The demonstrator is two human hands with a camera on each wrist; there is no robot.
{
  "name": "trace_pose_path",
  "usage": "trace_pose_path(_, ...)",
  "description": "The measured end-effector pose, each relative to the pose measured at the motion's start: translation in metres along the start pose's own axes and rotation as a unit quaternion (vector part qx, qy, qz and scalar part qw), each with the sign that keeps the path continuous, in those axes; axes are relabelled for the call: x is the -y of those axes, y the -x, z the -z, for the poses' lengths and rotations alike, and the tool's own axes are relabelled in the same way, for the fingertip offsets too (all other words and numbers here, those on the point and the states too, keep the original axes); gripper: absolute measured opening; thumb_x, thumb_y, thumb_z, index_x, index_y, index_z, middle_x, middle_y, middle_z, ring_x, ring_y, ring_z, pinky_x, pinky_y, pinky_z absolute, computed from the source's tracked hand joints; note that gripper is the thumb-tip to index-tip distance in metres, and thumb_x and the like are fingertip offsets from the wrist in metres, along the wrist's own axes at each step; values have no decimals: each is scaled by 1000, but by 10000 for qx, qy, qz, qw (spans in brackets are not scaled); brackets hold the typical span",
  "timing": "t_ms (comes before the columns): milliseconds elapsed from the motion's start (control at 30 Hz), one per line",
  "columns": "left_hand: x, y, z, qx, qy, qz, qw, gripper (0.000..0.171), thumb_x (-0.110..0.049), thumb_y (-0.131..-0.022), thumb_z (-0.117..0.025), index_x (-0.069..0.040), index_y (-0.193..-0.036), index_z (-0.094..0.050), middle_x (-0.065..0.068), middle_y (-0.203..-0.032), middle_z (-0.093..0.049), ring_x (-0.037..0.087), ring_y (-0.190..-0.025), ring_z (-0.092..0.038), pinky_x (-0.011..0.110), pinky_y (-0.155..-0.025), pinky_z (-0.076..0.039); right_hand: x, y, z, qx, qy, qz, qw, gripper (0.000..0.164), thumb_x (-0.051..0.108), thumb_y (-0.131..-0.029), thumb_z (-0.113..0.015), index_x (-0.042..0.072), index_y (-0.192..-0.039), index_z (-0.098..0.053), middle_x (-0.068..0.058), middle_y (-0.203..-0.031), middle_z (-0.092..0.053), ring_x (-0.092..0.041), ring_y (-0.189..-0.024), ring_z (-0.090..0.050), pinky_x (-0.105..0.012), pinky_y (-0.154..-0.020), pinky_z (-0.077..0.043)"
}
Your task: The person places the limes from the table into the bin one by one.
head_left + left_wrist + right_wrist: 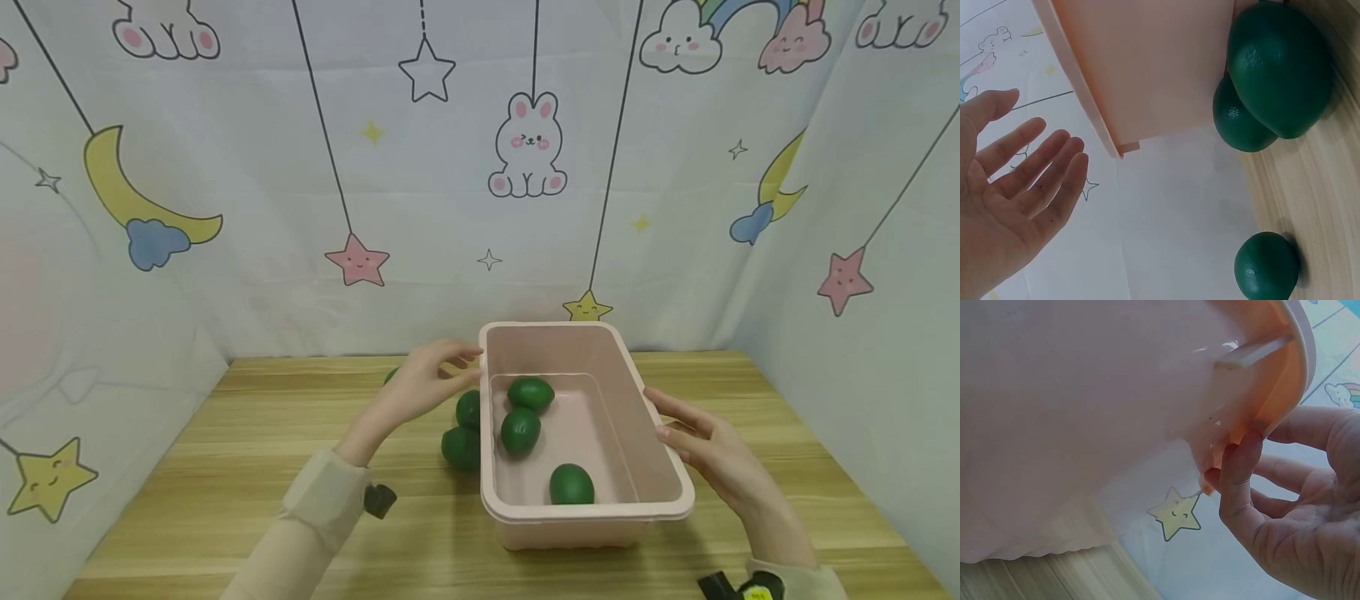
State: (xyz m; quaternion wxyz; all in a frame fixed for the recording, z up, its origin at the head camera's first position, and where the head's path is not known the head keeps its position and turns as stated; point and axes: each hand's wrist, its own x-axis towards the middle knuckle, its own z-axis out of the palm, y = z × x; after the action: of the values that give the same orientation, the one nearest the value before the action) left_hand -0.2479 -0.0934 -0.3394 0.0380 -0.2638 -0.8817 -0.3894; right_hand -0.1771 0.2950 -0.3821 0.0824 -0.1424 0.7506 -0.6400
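A pale pink plastic bin (588,511) stands upright with three glossy dark green, egg-shaped fruits inside, one a fruit near the front (572,485). My left hand (427,382) is beside the bin's left rim; in the left wrist view its fingers (1035,164) are spread and loosely bent, apart from the bin and holding nothing. On the right side, my right hand (720,450) grips the rim, its fingers (1242,456) curled at the lip from below. Outside the bin's left wall lie more green fruits (461,448), partly hidden by the bin and left hand.
The wood-grain table (247,475) extends around the bin. A white curtain (450,183) printed with stars, moons and rabbits closes off the back and both sides. One green fruit (1266,265) lies apart from the others on the left.
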Motion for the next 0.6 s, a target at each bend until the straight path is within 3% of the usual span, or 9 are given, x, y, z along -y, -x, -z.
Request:
trace_pose_path(333, 4, -1, -1, -26, 59, 100, 9999, 37, -27, -92, -64, -9, -124, -63, 7, -122, -65, 23, -108, -63, 37, -86, -55, 0, 1, 1, 22, -11, 0, 10000, 53, 10, -99, -49, 5, -149, -32, 20, -133, -53, 1, -114, -57, -22, -88, -52)
trace_pose_path(600, 12, -3, 2, -98, -173, 20, 9998, 38, -25, -94, -62, -6, -127, -60, 14, -125, -63, 29, -110, -61, 43, -88, -54, 0, 0, 0, 1, 19, -70, 10000, 54, 11, -99, -49, 6, -149, -32, 19, -134, -53, -1, -114, -58, -23, -87, -52)
